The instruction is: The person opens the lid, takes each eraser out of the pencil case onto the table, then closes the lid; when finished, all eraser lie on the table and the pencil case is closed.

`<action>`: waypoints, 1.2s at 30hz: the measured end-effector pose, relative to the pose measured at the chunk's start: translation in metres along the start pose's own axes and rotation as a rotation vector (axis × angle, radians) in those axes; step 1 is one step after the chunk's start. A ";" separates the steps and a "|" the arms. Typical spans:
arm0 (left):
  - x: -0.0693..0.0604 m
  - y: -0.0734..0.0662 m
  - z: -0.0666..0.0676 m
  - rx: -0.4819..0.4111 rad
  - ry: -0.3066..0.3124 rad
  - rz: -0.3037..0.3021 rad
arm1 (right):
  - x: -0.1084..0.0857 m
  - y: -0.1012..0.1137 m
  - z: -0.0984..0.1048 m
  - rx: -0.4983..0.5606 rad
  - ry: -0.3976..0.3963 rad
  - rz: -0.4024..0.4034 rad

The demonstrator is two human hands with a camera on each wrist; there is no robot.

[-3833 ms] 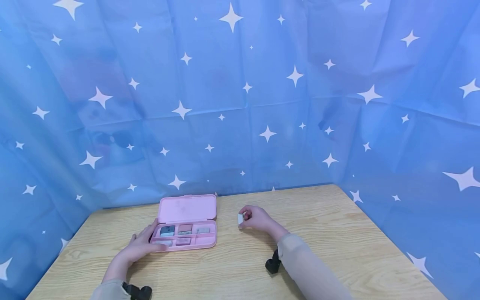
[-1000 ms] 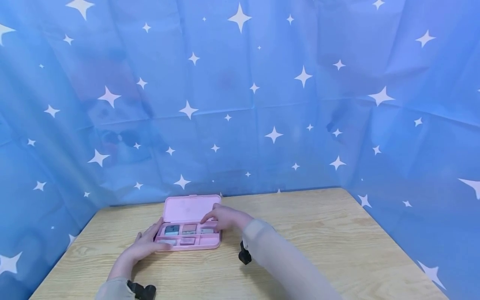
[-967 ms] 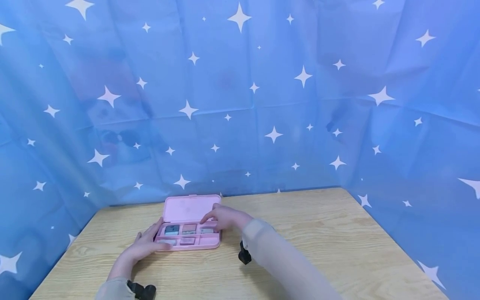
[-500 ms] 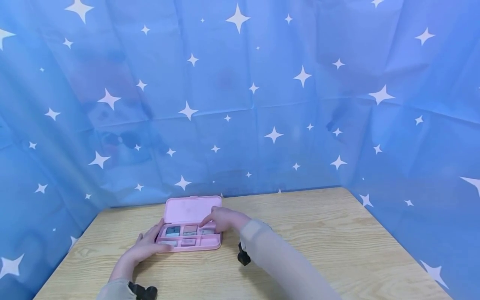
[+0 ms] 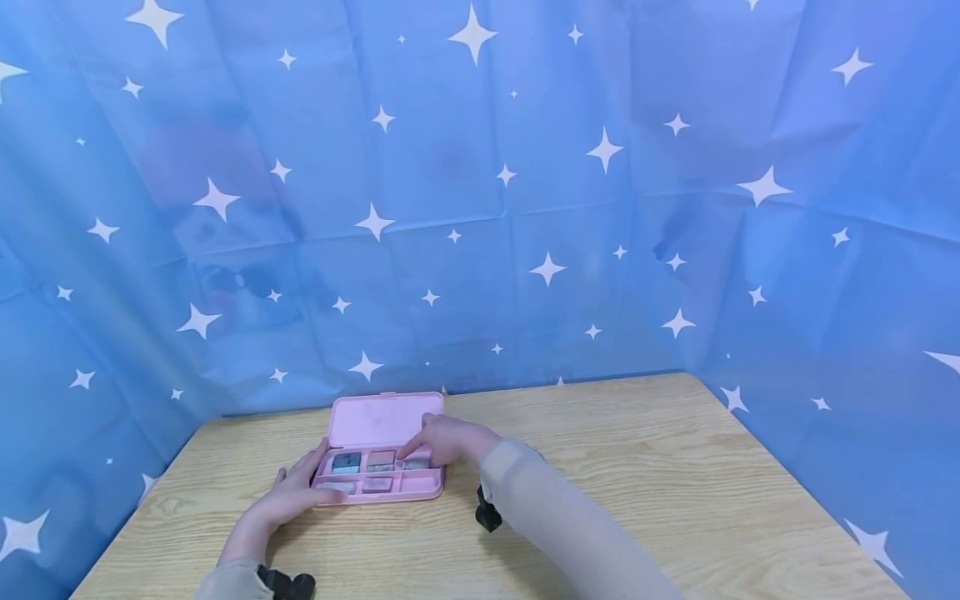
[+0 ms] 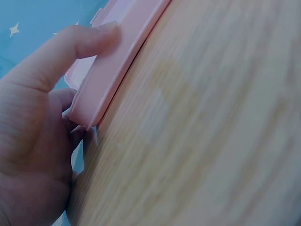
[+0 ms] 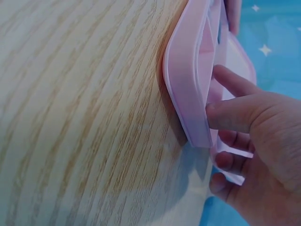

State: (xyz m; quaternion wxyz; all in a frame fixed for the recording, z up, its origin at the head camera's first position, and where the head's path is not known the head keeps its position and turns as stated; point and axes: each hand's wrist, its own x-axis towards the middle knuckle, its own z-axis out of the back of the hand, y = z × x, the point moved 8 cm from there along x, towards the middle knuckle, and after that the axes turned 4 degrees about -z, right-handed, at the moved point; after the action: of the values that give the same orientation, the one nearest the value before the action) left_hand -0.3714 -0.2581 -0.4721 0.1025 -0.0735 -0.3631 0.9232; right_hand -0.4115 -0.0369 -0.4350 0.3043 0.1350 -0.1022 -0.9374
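A pink pencil-case-like box (image 5: 420, 495) lies on the table with its lid (image 5: 386, 419) raised at the back. Its compartments hold a dark teal-and-light block (image 5: 347, 461), a pink-topped block (image 5: 380, 458), a mauve block (image 5: 377, 485) and a pale block (image 5: 339, 487); they look like erasers. My left hand (image 5: 288, 497) holds the box's left end, thumb on the front wall, fingers behind. My right hand (image 5: 450, 439) reaches into the back-right compartment, index finger extended onto a grey-white block (image 5: 416, 463). In the right wrist view the thumb crosses the rim; the fingertip contact is hidden.
The wooden table (image 5: 600, 467) extends to the right and in front of the box. A blue curtain with white stars (image 5: 487, 208) stands behind and at both sides. Black cameras (image 5: 489, 510) sit on both wrists.
Earlier the right hand pinched a small white block right of the box; it has moved left into the back-right compartment. Lately only its index finger shifts slightly. The left hand stays on the box.
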 end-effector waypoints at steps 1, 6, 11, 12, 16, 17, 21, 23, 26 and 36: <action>0.000 0.000 0.000 -0.001 -0.001 -0.001 | 0.000 0.000 0.000 -0.004 -0.002 0.003; -0.001 -0.001 0.000 -0.005 -0.003 -0.004 | -0.002 0.001 0.001 -0.030 -0.005 0.013; -0.001 -0.002 0.000 -0.010 -0.002 -0.010 | -0.004 0.003 0.003 -0.065 -0.012 0.034; -0.001 -0.002 0.000 -0.013 0.000 -0.011 | -0.004 0.004 0.003 -0.071 -0.013 0.041; -0.002 -0.002 -0.001 -0.023 0.003 -0.008 | -0.006 0.005 0.005 -0.072 -0.014 0.052; -0.002 -0.002 -0.001 -0.022 0.003 -0.007 | -0.007 0.005 0.005 -0.069 -0.015 0.053; -0.002 0.000 -0.001 -0.015 0.000 -0.001 | -0.008 0.005 0.007 -0.053 -0.028 0.062; -0.001 0.000 -0.001 -0.014 0.002 -0.002 | -0.009 0.005 0.009 -0.047 -0.036 0.074; -0.001 0.001 -0.002 -0.016 0.007 -0.002 | -0.010 0.003 0.011 -0.014 -0.040 0.088; -0.001 0.000 0.000 -0.004 0.009 0.003 | -0.017 -0.009 0.029 0.096 -0.033 0.094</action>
State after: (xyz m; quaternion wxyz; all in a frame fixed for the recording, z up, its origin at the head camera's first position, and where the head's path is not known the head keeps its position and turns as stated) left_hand -0.3704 -0.2585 -0.4719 0.1026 -0.0782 -0.3643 0.9223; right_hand -0.4121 -0.0170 -0.4068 0.3396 0.1288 -0.1581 -0.9182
